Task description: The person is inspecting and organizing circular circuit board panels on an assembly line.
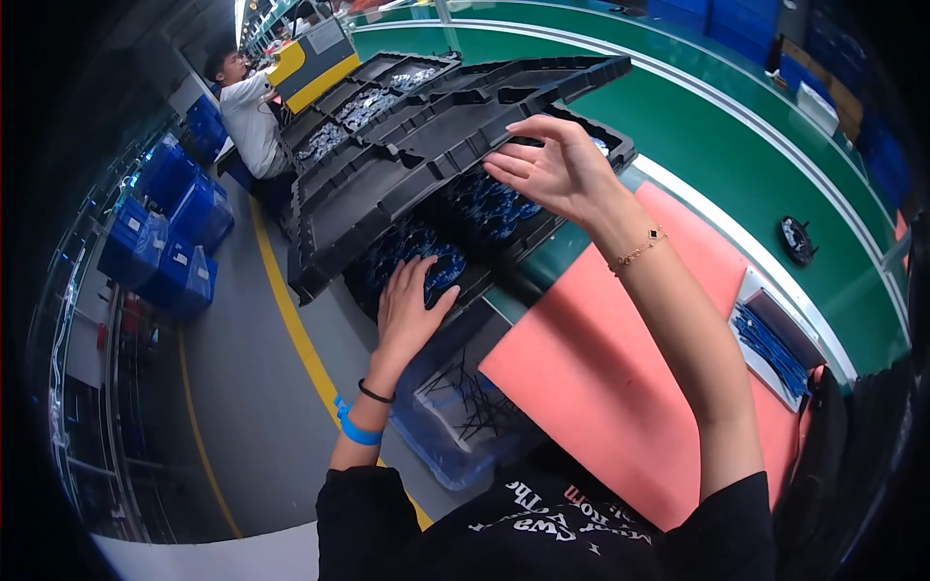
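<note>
A black divided plastic tray [354,198] sits tilted over a lower tray of dark blue and black parts [412,242]. My right hand [567,174] is at the near edge of the upper tray, palm turned left and fingers stretched out; whether they touch the edge I cannot tell. Beneath that edge, my left hand [412,310] has its thumb and fingers apart, close to or on the dark parts at the left. Neither hand is wrapped round anything. The upper tray hides much of what lies below it.
A pink mat [610,339] covers the near worktop, with a box of blue strips [770,349] at its right. A round black part [796,240] lies on the green conveyor [697,145]. Below is a clear bin [450,470]. Blue crates [160,257] and a seated person [250,121] are left.
</note>
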Available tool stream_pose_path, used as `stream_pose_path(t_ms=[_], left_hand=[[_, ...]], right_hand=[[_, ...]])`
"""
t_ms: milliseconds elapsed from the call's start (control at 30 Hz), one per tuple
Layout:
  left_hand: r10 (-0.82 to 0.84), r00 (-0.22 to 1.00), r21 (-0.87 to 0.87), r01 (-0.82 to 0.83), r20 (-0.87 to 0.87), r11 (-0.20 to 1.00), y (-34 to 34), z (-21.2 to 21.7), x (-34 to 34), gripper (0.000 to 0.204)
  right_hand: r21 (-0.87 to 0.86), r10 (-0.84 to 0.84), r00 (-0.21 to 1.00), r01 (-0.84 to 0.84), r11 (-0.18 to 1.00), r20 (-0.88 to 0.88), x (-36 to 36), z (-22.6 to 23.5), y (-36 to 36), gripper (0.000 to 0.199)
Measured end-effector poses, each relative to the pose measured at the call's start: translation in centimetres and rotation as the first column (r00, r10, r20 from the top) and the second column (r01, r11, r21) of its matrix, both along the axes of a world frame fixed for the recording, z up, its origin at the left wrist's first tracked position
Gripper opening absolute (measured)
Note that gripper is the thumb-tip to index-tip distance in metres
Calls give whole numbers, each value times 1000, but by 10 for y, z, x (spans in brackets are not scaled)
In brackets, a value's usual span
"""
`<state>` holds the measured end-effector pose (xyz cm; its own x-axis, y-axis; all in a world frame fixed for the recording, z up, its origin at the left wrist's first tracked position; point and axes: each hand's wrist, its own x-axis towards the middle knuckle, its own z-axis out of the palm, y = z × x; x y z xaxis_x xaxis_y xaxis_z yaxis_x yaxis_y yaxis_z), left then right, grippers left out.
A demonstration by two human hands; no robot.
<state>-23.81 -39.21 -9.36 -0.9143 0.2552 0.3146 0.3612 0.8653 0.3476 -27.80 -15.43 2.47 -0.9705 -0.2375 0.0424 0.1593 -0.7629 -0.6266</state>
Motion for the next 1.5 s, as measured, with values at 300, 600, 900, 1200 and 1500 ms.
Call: stream_pose_path(t_ms=[300,600,900,1200,1500], left_hand=[[-33,990,-32,38,138,999,-24,-3,-32,48],[25,961,272,-102,274,957,-31,-4,-44,93],[-22,979,206,65,-204,976,34,29,4,81],[-628,662,-174,619,-409,766,159,-3,60,35],[-848,522,-246,813,-91,527,156,9,21,46]], right_hand=[[-29,44,999,-44,999,0,5,-9,6,47],[-71,51,999,-52,996,-12,10,-3,6,68],[-57,61,994,-67,996,-88,0,3,8,71],[5,68,994,-67,998,-90,-4,18,8,81],[26,151,986,-150,988,-65,-1,3,3,95]])
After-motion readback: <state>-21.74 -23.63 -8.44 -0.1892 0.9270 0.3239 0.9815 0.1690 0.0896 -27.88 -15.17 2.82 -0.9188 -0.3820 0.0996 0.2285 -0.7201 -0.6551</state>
